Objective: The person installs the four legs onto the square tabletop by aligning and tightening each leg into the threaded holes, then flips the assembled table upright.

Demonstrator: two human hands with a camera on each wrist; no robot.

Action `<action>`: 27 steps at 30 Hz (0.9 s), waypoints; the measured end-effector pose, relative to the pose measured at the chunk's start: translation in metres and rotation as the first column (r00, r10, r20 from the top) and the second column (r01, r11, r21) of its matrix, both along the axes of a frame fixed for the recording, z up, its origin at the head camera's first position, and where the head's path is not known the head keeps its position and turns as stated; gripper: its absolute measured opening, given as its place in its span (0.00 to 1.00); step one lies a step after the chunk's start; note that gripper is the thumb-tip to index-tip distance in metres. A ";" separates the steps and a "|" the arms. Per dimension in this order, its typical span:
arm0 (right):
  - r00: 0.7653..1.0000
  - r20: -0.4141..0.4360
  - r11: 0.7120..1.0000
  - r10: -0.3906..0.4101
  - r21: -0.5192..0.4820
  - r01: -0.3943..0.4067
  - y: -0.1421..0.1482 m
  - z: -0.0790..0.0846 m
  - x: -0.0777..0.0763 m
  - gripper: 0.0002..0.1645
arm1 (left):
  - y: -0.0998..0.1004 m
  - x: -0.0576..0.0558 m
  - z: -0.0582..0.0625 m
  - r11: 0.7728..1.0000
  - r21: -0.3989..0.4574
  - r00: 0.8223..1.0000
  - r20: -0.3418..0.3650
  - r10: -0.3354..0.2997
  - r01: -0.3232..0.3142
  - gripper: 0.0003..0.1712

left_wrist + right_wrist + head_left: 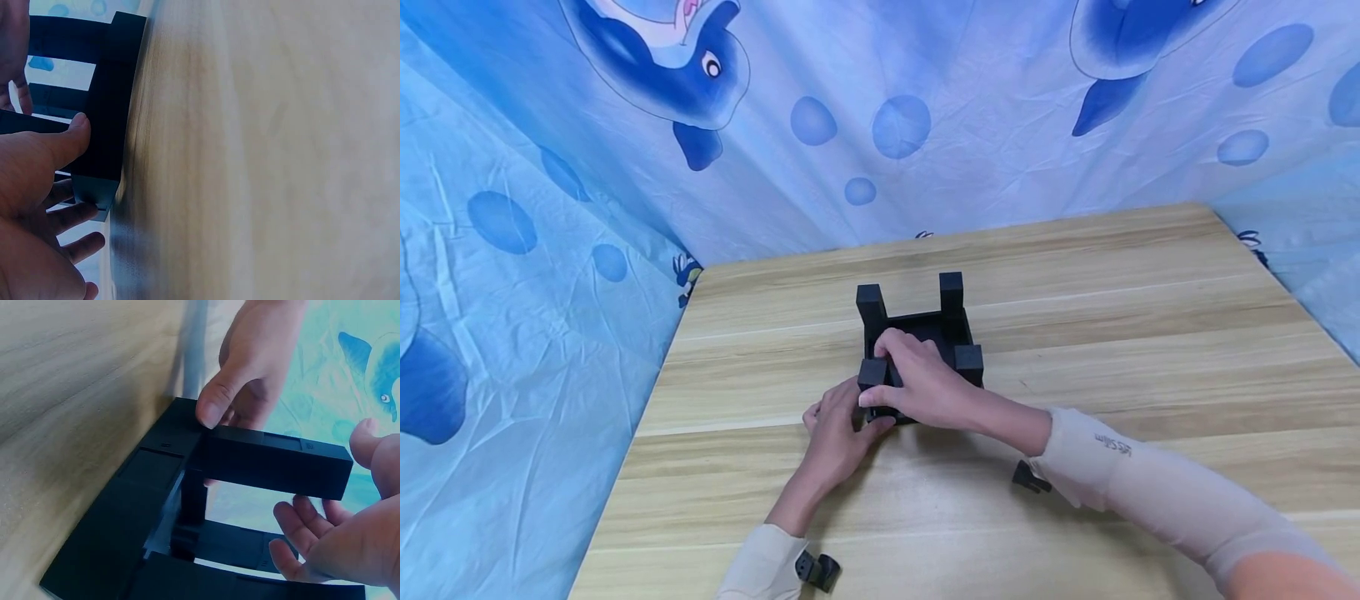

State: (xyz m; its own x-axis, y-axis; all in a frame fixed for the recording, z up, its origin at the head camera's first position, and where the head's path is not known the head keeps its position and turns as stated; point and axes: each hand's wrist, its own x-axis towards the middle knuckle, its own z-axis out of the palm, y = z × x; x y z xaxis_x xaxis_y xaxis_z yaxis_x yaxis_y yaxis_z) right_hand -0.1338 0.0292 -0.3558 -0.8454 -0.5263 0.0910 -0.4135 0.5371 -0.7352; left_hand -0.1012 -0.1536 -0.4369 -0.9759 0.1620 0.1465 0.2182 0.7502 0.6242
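Observation:
A black stand (955,332) lies upside down on the wooden table (1075,283), its four square posts pointing up. My right hand (917,383) reaches over the near-left post (872,372); thumb and fingers curl round that post (275,459), with a small gap showing at the fingers (294,525). My left hand (835,433) rests on the table at the stand's near-left corner. Its thumb (72,134) presses on the edge of the base (109,106), and its other fingers (75,215) spread past the corner. The same thumb (215,403) shows on the base corner (169,440).
Blue printed cloth (535,275) hangs behind the table and down its left side. The table's left edge (647,400) lies close to my left hand. Bare wood stretches to the right of the stand. A small black camera mount (1028,477) sits under my right wrist.

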 end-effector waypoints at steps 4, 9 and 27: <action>0.995 -0.042 0.996 0.093 -0.005 -0.094 0.005 0.005 0.001 0.34 | 0.000 0.000 0.001 1.000 -0.005 1.000 0.016 0.000 0.000 0.30; 0.983 -0.078 0.986 0.165 0.014 -0.165 0.007 0.011 -0.001 0.25 | 0.001 0.000 0.001 1.000 -0.017 1.000 0.021 0.008 -0.007 0.29; 0.988 -0.128 0.996 0.089 0.016 -0.088 -0.003 0.002 -0.005 0.18 | 0.001 0.001 0.002 1.000 -0.014 1.000 0.021 0.011 -0.010 0.30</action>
State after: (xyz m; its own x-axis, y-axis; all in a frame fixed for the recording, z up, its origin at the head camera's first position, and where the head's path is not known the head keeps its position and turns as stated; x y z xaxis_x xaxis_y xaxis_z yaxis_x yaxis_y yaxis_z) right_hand -0.1386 0.0267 -0.3536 -0.7770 -0.6001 0.1900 -0.5506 0.5017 -0.6672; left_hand -0.0998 -0.1529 -0.4354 -0.9803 0.1534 0.1242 0.1974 0.7609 0.6181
